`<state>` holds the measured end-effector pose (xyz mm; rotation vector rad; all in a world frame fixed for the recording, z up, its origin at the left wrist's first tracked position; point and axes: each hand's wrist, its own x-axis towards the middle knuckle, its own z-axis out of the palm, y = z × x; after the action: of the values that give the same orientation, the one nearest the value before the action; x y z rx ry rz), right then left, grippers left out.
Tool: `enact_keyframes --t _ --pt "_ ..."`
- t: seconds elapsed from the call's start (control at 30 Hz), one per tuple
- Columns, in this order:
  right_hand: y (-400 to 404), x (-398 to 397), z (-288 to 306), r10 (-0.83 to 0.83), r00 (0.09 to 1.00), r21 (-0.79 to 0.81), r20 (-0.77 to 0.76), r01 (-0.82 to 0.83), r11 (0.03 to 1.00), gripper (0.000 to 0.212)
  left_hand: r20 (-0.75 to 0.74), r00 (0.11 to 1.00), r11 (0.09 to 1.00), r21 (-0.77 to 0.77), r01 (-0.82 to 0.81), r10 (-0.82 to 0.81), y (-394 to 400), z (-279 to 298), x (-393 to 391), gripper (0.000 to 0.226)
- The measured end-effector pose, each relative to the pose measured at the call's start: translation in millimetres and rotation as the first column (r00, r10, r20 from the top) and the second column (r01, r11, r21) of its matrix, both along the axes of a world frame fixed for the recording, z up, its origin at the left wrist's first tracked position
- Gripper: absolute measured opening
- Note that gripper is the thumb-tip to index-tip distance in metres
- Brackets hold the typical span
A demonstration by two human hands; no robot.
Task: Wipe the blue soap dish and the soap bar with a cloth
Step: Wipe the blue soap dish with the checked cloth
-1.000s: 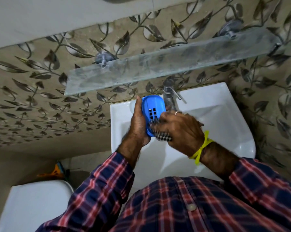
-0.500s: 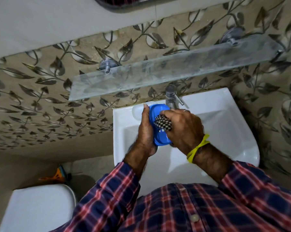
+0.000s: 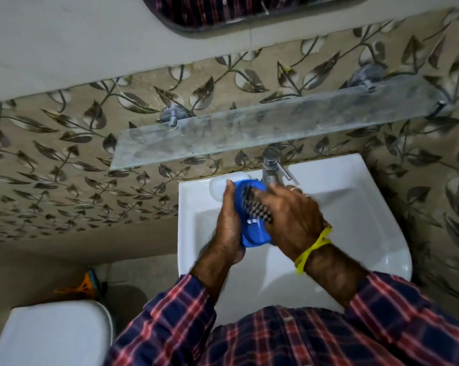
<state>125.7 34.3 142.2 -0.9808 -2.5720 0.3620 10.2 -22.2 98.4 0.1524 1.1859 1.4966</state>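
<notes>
Both hands work over the sink [image 3: 355, 207]: the left hand [image 3: 229, 223] grips the soap dish [image 3: 252, 233] upright, while the right hand [image 3: 294, 220], at its three o'clock, has carried the cloth [image 3: 257, 210] from the dish's bottom edge into its middle, fingers pinching it. Soap bar unseen.

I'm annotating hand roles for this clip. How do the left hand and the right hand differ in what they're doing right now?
The left hand grips the blue soap dish along its left edge, steadying it; the right hand presses a checkered cloth against the dish's face. The right hand has a ring and a yellow wrist band; no ring or band shows on the left hand. Both are closed around something and held over the white sink.
</notes>
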Motion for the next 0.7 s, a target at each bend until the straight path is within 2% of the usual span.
enact_keyframes --t 0.07,0.17,0.2,0.27,0.33,0.43,0.57,0.7 --pt "0 -9 6 -0.02 1.0 -0.011 0.004 0.02 1.0 0.045 0.02 1.0 1.0 -0.011 -0.021 0.021 2 0 7 0.069" --pt "-11 -4 3 0.131 0.98 0.078 0.148 -0.143 0.987 0.049 0.018 1.0 1.0 -0.002 -0.02 0.02 -1 0 -1 0.071" --pt "-10 0 2 0.125 0.975 0.079 0.185 -0.141 0.987 0.051 0.007 1.0 1.0 0.004 -0.016 0.016 -2 1 -3 0.073" --pt "1 1 2 0.01 0.973 0.076 0.232 -0.028 0.997 0.058 -0.02 1.0 1.0 0.007 -0.023 0.023 -1 1 -2 0.072" --pt "-1 -7 4 -0.041 0.973 0.055 0.229 0.03 0.998 0.057 -0.012 0.999 0.999 0.005 -0.033 0.033 3 2 1 0.072" --pt "-15 -9 1 0.033 0.976 0.066 0.213 -0.048 0.997 0.05 -0.009 0.998 0.998 0.003 -0.059 0.059 3 1 -5 0.072" --pt "-4 -9 5 -0.089 0.98 0.027 0.177 0.085 0.996 0.043 -0.07 0.996 0.998 -0.015 -0.054 0.053 2 1 1 0.067" --pt "-11 -8 -1 0.046 0.977 0.031 0.207 -0.053 0.998 0.042 -0.045 0.999 0.999 -0.034 -0.031 0.03 0 -1 -3 0.071"
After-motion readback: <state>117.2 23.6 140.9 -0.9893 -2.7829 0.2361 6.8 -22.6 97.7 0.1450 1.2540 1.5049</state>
